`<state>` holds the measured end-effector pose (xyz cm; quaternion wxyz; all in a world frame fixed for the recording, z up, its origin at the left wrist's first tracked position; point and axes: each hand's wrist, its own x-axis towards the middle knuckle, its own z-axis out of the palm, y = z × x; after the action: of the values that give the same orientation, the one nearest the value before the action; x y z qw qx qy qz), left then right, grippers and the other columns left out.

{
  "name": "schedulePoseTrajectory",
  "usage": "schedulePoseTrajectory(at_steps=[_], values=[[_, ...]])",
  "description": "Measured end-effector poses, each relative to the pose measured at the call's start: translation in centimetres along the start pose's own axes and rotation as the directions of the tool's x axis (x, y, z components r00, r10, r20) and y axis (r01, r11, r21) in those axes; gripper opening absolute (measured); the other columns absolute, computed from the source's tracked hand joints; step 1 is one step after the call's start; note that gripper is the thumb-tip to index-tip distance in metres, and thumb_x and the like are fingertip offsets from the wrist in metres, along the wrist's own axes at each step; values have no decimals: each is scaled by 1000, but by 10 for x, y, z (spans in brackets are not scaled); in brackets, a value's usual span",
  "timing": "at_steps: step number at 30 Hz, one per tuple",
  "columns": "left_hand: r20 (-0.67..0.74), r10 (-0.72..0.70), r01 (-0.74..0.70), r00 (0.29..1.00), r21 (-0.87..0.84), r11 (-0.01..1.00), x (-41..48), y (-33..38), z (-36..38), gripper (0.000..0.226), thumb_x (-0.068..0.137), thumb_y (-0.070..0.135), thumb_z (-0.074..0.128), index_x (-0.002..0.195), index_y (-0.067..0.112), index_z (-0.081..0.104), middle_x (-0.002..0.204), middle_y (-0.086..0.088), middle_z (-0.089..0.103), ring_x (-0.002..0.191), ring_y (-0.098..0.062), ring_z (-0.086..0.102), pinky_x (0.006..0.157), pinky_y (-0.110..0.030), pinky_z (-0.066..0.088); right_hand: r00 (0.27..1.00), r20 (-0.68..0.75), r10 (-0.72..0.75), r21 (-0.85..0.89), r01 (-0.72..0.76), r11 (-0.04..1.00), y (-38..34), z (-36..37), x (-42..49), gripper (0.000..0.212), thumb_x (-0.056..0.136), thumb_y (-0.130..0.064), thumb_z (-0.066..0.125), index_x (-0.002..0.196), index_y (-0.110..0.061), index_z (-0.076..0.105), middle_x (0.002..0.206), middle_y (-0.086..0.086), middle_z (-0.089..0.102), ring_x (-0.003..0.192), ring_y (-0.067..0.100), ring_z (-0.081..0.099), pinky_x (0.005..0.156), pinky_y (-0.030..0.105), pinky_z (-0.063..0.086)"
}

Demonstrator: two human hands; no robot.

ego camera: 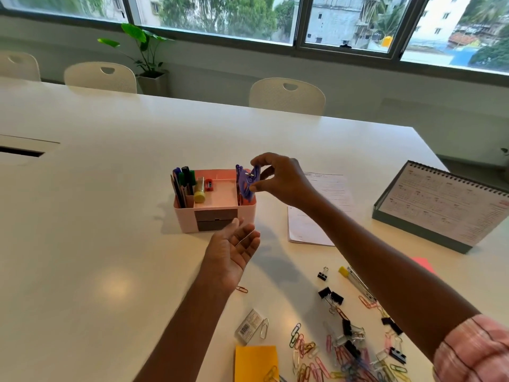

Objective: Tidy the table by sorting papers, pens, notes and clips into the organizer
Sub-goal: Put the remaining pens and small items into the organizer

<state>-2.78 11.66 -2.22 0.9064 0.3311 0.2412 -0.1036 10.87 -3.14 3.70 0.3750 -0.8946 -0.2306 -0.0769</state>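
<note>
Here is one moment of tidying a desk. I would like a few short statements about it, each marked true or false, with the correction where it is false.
1. The right hand pinches a purple clip above the organizer. True.
2. The left hand grips a pen. False: it is open, palm up, with no pen in it.
3. The pens stand in the organizer's left compartment. True.
4. All the paper clips are already in the organizer. False: many lie loose on the table.
</note>
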Motion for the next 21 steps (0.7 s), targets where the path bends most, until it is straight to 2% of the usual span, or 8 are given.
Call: schedulePoseTrajectory(at_steps=[5, 8, 14, 21], values=[[-9, 31, -31, 999, 32, 999, 0, 7, -5, 28, 102, 19, 66, 126, 4, 67, 89, -12, 76, 77, -23, 76, 70, -32, 66, 993, 117, -9, -91, 19, 996, 12, 24, 8, 55, 78, -16, 92, 127, -8, 67, 122, 5, 72, 94, 14, 72, 62, 13, 55], [-9, 46, -46, 999, 58, 997, 1, 9, -7, 27, 104, 20, 64, 126, 6, 67, 86, -10, 76, 76, -21, 75, 67, -30, 65, 989, 146, -11, -116, 29, 993, 17, 33, 10, 52, 78, -19, 92, 123, -12, 67, 122, 2, 71, 94, 12, 69, 60, 13, 52], [-39, 43, -40, 998, 95, 995, 6, 9, -11, 31, 103, 22, 65, 130, 7, 67, 87, -7, 77, 77, -20, 73, 62, -29, 61, 983, 183, 24, -165, 7, 986, 21, 36, 15, 49, 78, -20, 92, 121, -13, 70, 123, 3, 73, 108, 17, 66, 83, 33, 60], [-53, 36, -31, 998, 102, 994, 9, 5, -13, 34, 101, 22, 67, 133, 8, 66, 89, -6, 77, 76, -19, 73, 61, -29, 59, 973, 226, 39, -238, 16, 971, 16, 37, 21, 49, 76, -17, 92, 121, -10, 73, 120, 6, 74, 107, 22, 68, 86, 41, 62]])
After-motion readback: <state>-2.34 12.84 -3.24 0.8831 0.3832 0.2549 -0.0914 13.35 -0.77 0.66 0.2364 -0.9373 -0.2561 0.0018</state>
